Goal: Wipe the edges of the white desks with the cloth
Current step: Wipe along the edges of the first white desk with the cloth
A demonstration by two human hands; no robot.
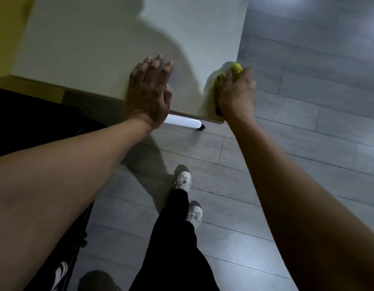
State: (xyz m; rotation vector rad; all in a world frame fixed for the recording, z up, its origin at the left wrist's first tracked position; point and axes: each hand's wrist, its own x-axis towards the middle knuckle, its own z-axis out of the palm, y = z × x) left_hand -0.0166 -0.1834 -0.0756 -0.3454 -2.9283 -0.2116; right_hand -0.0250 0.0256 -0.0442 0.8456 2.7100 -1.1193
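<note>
No readable text, labels, brands, numbers or signs on anything

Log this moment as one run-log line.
right hand: pressing yellow cloth on white desk right edge | left hand: flat on desk

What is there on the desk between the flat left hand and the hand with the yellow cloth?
Nothing: in the head view, only bare white desk top, partly in shadow, separates the left hand from the right hand pressing the cloth at the desk's corner.
</note>
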